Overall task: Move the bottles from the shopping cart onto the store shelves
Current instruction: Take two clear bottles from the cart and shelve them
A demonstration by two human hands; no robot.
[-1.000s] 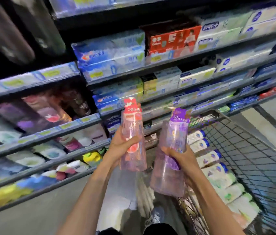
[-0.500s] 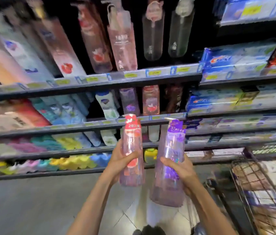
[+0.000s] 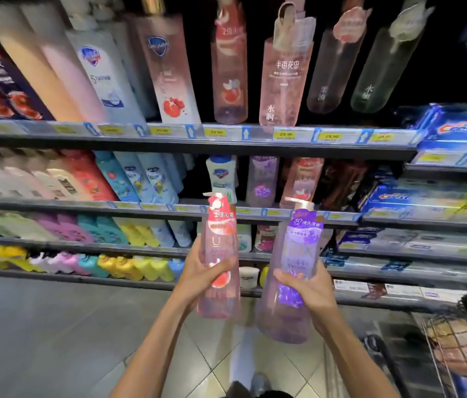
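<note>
The left hand grips the pink bottle at centre frame, fingers and thumb curled round its lower body; the bottle stands nearly upright, its red-tagged pump top level with the third shelf edge. The right hand grips the purple bottle just right of centre, fingers wrapped round its middle; this bottle tilts slightly, base toward the viewer, and its base hangs lower than the pink one. The two bottles sit side by side, close but apart. Both are held in front of the shelves, which span the upper and middle frame and carry rows of bottles with yellow price tags along the front edges. Toothpaste boxes fill the shelves at right. The cart occupies the lower right corner; its wire basket holds goods, blurred beyond identification. Grey floor tiles show at bottom centre between the forearms
</note>
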